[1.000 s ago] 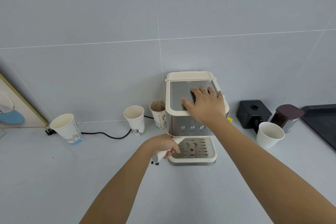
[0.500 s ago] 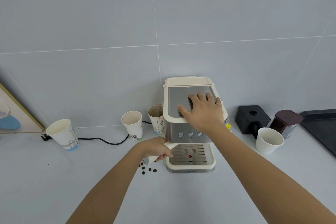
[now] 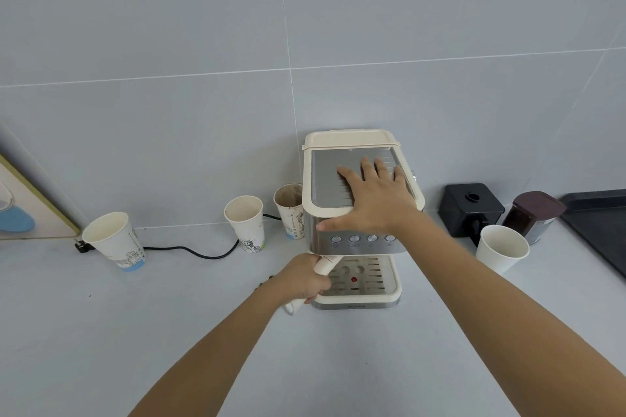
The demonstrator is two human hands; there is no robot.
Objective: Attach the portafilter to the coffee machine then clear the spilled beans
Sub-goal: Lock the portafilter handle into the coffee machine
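- Right hand [image 3: 371,205]: spread flat, palm down, on the ribbed metal top of the cream-and-steel coffee machine [image 3: 359,213], thumb hooked over the front edge above the button row; judged to be bracing the machine.
- Left hand [image 3: 305,278]: closed in a fist round the cream plastic handle of the portafilter [image 3: 326,264], just beside the machine's left front corner, above the drip tray.
- Portafilter: only the handle shows, running from the fist up and right under the machine's front panel; its basket end is hidden, so whether it is seated or locked cannot be told.
- Slotted cream drip tray [image 3: 364,278]: bare, with a red float showing at centre.
- Spilled dark coffee beans [image 3: 260,284]: a couple of dark specks on the pale grey counter [image 3: 101,332], just beside the left wrist; any others are hidden by the arm.
- Printed paper cups: one tilted at the left [image 3: 115,240], one mid-left [image 3: 246,223], one coffee-stained [image 3: 289,208] touching the machine's left side.
- Plain white paper cup [image 3: 503,249], black square box [image 3: 471,210] and dark-lidded jar [image 3: 533,215]: to the machine's right.
- Black power cord [image 3: 189,251]: along the wall base.
- Progress, as judged: attachment under way, not confirmed finished; clearing the beans not yet begun.
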